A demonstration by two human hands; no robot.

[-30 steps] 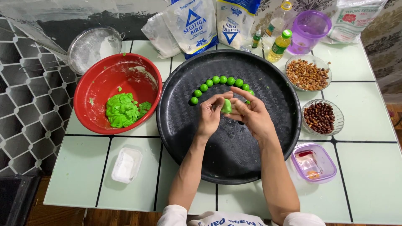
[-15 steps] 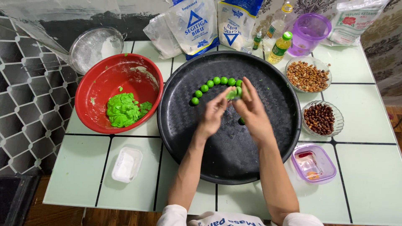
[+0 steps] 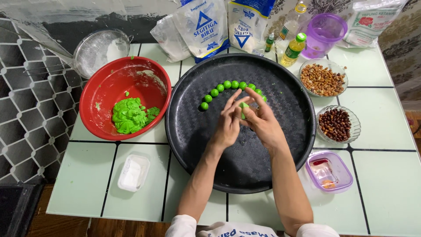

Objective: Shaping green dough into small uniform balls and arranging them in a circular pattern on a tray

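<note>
Over a large round black tray (image 3: 197,145), my left hand (image 3: 227,125) and my right hand (image 3: 262,119) press together around a small piece of green dough (image 3: 244,106). Fingers of both hands pinch it between them. Just beyond the hands, several green dough balls (image 3: 227,85) lie in a curved row on the tray. A red bowl (image 3: 105,83) to the left holds a lump of green dough (image 3: 128,116).
Bags of flour (image 3: 206,26) stand at the back, with a metal sieve bowl (image 3: 98,50), a small oil bottle (image 3: 294,49) and a purple cup (image 3: 323,33). On the right sit glass bowls of peanuts (image 3: 322,79) and dark nuts (image 3: 335,124), plus a purple-lidded box (image 3: 329,171). A white tub (image 3: 133,172) sits front left.
My hands have kept working the green piece between them, fingers shifting from cupped to pinching. They drifted slightly toward the row of balls and back.
</note>
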